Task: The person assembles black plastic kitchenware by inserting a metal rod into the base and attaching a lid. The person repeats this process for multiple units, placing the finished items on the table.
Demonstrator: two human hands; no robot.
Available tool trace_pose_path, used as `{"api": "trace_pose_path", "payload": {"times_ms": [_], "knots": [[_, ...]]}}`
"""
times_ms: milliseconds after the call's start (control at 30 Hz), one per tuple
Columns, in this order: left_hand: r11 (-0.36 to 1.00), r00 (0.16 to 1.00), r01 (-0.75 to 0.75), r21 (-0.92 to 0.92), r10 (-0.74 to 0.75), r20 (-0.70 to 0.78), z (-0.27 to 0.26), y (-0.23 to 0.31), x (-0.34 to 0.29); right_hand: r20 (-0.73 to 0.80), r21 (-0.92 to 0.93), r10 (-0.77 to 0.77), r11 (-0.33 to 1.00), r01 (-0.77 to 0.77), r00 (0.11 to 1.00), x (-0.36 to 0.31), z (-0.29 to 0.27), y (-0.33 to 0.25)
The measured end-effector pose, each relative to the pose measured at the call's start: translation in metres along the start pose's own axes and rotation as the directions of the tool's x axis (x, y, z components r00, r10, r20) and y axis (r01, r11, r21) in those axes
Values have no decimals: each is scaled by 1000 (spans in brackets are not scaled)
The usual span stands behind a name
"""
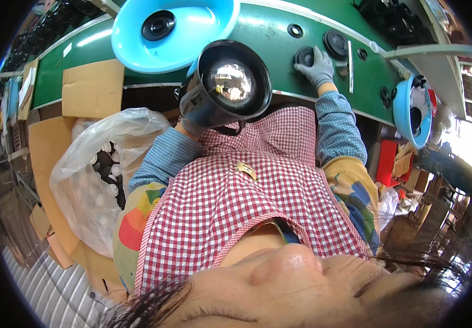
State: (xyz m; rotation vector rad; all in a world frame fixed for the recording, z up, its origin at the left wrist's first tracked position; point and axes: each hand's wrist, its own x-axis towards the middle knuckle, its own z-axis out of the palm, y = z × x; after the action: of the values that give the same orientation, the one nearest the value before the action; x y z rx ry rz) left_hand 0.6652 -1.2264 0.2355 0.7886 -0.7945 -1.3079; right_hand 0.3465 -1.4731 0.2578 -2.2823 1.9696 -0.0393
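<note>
My left hand [191,129], gloved in grey and mostly hidden below it, holds up a large black pot-like vessel [195,104]. The vessel is tilted with its wide mouth up, showing a shiny, mirror-like metal inside. A dark loop like a handle [230,130] hangs by its near rim. Over the green worktop [271,60], my right hand [319,68], in a grey glove, grips a black round disc-shaped part [303,56] by its edge. Just beyond that hand lie a larger black round lid-like part [335,44] and a small metal cup-shaped piece [342,69].
A large light-blue basin [203,41] holds a black round part [158,25]. Black rings [295,30] and a pale strip [350,66] lie on the worktop. Another blue basin [423,131] is at right. At left, a carton [47,158] holds a plastic bag [83,186] of small parts.
</note>
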Motion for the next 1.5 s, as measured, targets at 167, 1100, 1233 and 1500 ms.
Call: {"api": "trace_pose_path", "payload": {"times_ms": [167,1100,1233,1500], "knots": [[984,997,79,-159,-77,20,7,3,-1,-208,945,-206,209,251,956,-63,-80,-50],[990,965,-100,95,73,252,17,57,-42,-6,996,-533,73,52,846,-239,-108,-48],[994,910,80,-73,-43,412,1,37,-37,-348,874,-541,107,474,765,-244,-109,-52],[870,956,-268,414,185,228,43,77,-55,-401,807,-592,134,576,699,-232,-108,-50]]}}
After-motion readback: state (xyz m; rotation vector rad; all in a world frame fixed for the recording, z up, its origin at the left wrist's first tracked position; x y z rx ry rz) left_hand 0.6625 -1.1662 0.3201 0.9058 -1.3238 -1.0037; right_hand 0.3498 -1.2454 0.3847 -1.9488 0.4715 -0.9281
